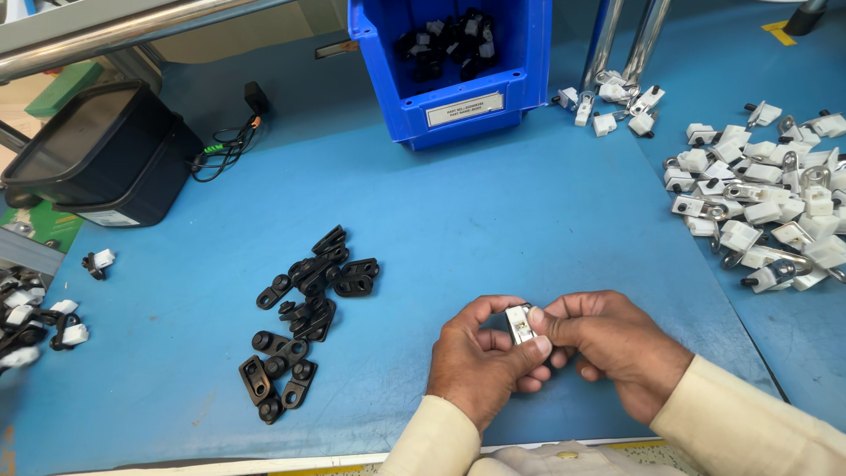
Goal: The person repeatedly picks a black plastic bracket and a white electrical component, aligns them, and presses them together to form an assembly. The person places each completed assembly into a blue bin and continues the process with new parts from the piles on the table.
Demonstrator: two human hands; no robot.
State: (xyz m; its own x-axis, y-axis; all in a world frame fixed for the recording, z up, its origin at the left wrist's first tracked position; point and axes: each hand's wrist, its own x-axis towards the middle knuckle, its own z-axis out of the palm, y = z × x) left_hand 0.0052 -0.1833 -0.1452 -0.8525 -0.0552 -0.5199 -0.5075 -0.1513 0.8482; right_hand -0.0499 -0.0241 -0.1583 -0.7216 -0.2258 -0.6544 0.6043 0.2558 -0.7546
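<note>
Both hands meet near the front edge of the blue table [493, 220]. My left hand [480, 361] and my right hand [612, 344] pinch one small white plastic part with a metal piece [520, 323] between their fingertips. Both wear cream sleeves. To the left lies a loose group of black plastic brackets [304, 300], a short way from my left hand. At the right a heap of white parts with metal loops [767, 203] covers the table.
A blue bin [458, 97] holding black-and-white pieces stands at the back centre. A black container [97, 159] and a small cable [229, 141] sit at the back left. Assembled black-and-white pieces [44, 317] lie at the left edge. Metal legs [626, 40] rise behind more white parts [608, 101].
</note>
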